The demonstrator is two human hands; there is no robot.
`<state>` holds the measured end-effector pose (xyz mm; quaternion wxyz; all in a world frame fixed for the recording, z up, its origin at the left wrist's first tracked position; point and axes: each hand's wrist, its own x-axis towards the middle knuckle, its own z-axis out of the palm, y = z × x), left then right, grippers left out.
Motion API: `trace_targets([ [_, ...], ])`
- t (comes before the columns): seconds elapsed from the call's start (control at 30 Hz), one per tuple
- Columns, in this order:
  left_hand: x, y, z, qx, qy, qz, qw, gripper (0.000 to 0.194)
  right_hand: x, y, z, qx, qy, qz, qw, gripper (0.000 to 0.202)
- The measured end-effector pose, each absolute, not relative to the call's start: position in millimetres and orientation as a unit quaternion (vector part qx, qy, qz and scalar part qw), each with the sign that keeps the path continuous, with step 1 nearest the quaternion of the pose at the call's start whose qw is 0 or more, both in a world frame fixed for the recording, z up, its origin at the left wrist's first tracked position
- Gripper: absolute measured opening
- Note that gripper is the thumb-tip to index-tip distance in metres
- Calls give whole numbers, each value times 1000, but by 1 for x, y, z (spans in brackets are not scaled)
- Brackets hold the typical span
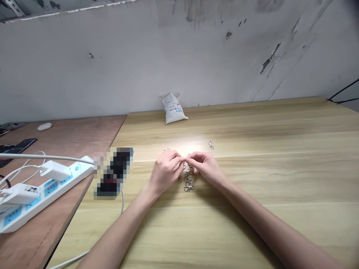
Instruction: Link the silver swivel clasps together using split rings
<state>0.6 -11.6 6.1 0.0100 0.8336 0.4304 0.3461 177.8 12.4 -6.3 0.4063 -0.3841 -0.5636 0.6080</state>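
My left hand (166, 169) and my right hand (206, 166) meet fingertip to fingertip just above the wooden table (252, 179). Both are closed in a pinch on something tiny between them, mostly covered by the fingers. Under and in front of the fingertips lies a small pile of silver metal swivel clasps (189, 186). Beyond my right hand, a separate silver clasp (211, 145) rests on the wood. A couple of small metal rings (168, 150) lie just past my left hand, partly hidden by it.
A white plastic package (174, 109) stands near the wall. At left, a blurred-out device (114, 172) lies near a white power strip (42, 203) with chargers and cables. A dark phone (24, 145) and a white oval object (45, 126) sit on the brown board.
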Motion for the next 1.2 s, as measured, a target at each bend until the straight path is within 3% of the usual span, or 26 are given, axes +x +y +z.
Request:
trace_targets([
  [0.33,1,-12,4,851,424,307,-42,14,176,10,-3,-407,-562,597,403,32],
  [0.8,1,-12,6,849,429,309,-27,14,177,11,-3,-400,-564,601,401,35],
  [1.07,2,-13,3,843,436,314,-21,12,174,9,-6,-410,-560,594,407,23],
  [1.2,6,-14,3,840,443,303,-74,10,171,6,-7,-419,-575,565,419,13],
])
